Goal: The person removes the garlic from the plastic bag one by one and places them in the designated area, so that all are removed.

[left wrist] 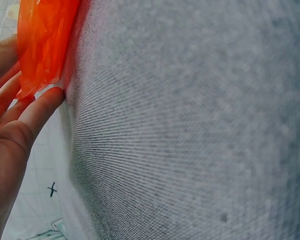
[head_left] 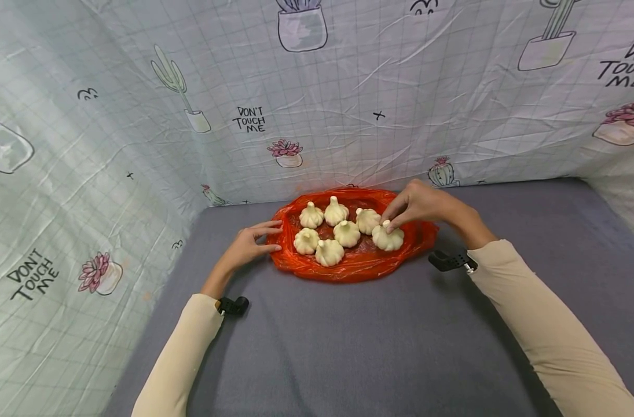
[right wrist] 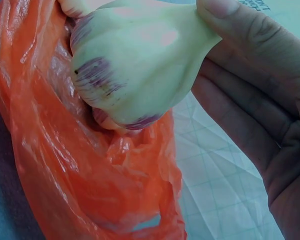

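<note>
A red plastic bag (head_left: 343, 272) lies spread on the grey table, its rim rolled out round several whole garlic bulbs (head_left: 329, 253). My right hand (head_left: 421, 202) pinches the stem of the rightmost garlic bulb (head_left: 387, 237) between thumb and fingers. Up close in the right wrist view, that garlic bulb (right wrist: 135, 60) is pale with purple streaks and sits at the bag's edge. At the bag's left side, my left hand (head_left: 249, 246) has its fingers spread and touching the rim. The left wrist view shows the thumb and fingers about the red plastic (left wrist: 47, 45), without a clear grip.
The grey tablecloth (head_left: 337, 347) stretches in front of the bag and to both sides. Behind and at the left hangs a pale cloth (head_left: 337, 133) printed with potted plants and words, close to the bag's far edge. A black strap device (head_left: 449, 260) sits on the right wrist.
</note>
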`<state>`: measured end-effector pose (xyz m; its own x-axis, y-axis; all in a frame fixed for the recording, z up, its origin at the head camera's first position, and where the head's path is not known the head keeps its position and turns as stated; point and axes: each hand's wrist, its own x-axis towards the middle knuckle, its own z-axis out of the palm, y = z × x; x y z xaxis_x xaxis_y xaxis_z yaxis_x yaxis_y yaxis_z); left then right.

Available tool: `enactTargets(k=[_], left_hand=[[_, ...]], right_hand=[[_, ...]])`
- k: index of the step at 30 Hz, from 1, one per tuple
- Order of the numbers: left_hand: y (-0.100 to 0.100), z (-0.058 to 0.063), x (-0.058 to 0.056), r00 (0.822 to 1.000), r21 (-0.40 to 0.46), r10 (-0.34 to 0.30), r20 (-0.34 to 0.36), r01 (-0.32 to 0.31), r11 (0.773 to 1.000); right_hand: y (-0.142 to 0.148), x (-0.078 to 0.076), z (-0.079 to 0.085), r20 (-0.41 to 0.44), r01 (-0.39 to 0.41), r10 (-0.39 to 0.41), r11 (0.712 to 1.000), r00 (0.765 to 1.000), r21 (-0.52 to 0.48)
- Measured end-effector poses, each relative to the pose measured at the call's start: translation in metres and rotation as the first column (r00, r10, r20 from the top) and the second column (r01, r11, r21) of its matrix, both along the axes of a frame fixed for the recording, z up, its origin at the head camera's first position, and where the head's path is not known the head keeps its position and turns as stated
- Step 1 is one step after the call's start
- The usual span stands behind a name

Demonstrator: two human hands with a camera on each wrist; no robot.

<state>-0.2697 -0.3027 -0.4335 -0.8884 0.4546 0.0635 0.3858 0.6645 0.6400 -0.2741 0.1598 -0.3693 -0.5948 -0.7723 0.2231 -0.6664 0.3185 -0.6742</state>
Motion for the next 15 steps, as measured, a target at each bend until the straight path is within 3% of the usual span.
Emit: enactTargets(k=[6,15], left_hand=[[0.0,-0.001,0.0,1.0,-0.004,0.007,0.005,-0.006,1.0],[0.001,0.0,0.001,1.0,-0.017,0.005,-0.009,-0.005,1.0]], right_hand=[[0.007,0.002,0.003,-0.024,0.005,-0.005,1.0,1.0,-0.022],[0.023,0.002,0.013,0.022,0.022,-0.022,1.0,1.0,0.011]])
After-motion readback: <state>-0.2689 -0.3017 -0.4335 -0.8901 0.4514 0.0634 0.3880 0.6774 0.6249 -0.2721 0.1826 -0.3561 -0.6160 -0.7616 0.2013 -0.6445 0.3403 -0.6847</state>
